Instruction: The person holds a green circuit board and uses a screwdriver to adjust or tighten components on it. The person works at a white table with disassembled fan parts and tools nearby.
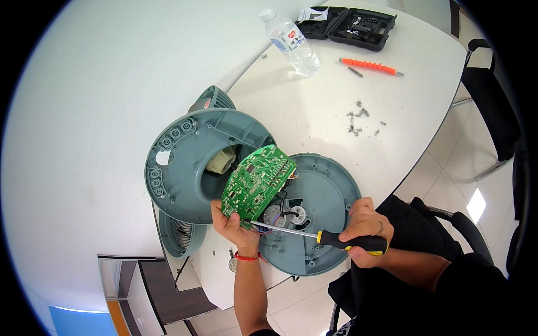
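Observation:
My left hand [236, 228] grips the lower edge of a green circuit board [259, 182], which is tilted up with its components showing. My right hand [365, 232] is wrapped round the black and yellow handle of a screwdriver [291, 230]. The screwdriver's shaft reaches left, its tip at the board's lower edge near my left fingers. Wires run from behind the board to a round grey-green plastic base [330, 190], with a motor-like part and a white wheel at its middle. Left of the board leans a larger grey-green housing [185, 190] with a deep central opening.
Several loose screws [358, 112] lie on the white table [414, 112]. Farther back are an orange flexible shaft [370, 66], a clear water bottle [291, 45] and an open black bit case [364, 28]. A grey-green ribbed part [213, 98] stands behind the housing. Black chairs [490, 106] stand at the right.

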{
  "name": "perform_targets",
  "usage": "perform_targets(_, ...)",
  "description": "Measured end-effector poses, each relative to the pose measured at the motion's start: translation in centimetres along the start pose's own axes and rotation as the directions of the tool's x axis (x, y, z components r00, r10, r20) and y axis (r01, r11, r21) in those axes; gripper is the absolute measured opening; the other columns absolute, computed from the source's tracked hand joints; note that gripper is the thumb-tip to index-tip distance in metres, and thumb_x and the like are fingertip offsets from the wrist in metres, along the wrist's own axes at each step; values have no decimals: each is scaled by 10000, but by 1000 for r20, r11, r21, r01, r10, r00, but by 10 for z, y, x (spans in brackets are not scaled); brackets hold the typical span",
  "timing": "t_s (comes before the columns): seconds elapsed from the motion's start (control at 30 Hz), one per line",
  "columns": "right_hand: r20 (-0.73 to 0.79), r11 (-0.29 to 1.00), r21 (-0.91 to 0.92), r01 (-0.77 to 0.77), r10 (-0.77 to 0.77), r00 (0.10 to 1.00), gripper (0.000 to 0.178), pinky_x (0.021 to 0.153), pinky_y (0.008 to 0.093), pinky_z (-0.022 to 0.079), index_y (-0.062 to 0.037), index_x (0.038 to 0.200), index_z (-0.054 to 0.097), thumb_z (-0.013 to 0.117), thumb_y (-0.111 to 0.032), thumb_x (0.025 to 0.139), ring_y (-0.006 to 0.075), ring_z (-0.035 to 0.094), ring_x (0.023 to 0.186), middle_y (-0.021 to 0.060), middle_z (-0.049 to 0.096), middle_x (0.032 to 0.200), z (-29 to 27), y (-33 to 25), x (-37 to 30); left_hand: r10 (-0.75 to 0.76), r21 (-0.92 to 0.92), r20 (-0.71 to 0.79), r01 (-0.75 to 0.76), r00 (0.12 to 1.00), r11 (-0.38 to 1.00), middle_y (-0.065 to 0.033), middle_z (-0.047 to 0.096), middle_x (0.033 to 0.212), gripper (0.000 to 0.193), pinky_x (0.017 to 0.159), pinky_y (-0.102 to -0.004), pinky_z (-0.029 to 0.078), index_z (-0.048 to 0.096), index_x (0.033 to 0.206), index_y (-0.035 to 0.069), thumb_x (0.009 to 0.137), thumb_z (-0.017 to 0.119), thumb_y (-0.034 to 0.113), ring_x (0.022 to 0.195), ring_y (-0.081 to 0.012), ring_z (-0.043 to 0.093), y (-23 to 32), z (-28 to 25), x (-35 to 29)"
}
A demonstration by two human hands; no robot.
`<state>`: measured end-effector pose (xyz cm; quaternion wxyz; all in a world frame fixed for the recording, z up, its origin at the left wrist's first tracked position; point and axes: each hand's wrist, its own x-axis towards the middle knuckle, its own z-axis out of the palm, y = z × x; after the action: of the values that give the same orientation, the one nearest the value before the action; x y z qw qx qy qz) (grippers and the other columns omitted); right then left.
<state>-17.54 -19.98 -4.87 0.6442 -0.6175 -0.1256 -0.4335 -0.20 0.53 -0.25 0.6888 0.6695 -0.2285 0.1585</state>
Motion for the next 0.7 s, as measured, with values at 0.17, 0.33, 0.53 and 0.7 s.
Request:
perform_targets(0.17,-61,999,36,2,1,998,181,772,372,406,-49,874,706,707,-195,767,183,459,573,19,528,617,1,3,-1,31,-29,-1,-31,1000,999,-22,456,785,385,664,-237,372,435,814,30,845,614,369,708,-106,442,4,7,1)
perform_targets(0.33,-82,999,49,-18,22,996,182,777,371,407,-51,880,709,708,-192,765,173,453,573,15,505,618,1,2,-2,53,-19,-1,-53,999,998,-21,455,784,373,661,-235,370,435,817,32,845,613,359,708,-104,442,6,8,2)
perform_targets(0.53,-36,1000,22,-21,22,999,205,794,366,407,-63,906,722,715,-182,740,165,460,584,8,502,624,-1,2,-3,3,-38,-18,-3,1000,999,-28,472,797,337,675,-235,396,433,841,28,836,607,317,718,-108,459,6,8,2)
perform_targets(0.7,-21,999,22,-28,29,999,211,798,364,408,-64,909,724,714,-177,731,165,468,589,2,513,629,-2,1,-2,-5,-75,-8,5,1000,997,-29,478,801,331,679,-234,402,433,850,31,832,617,305,722,-105,462,5,6,2)
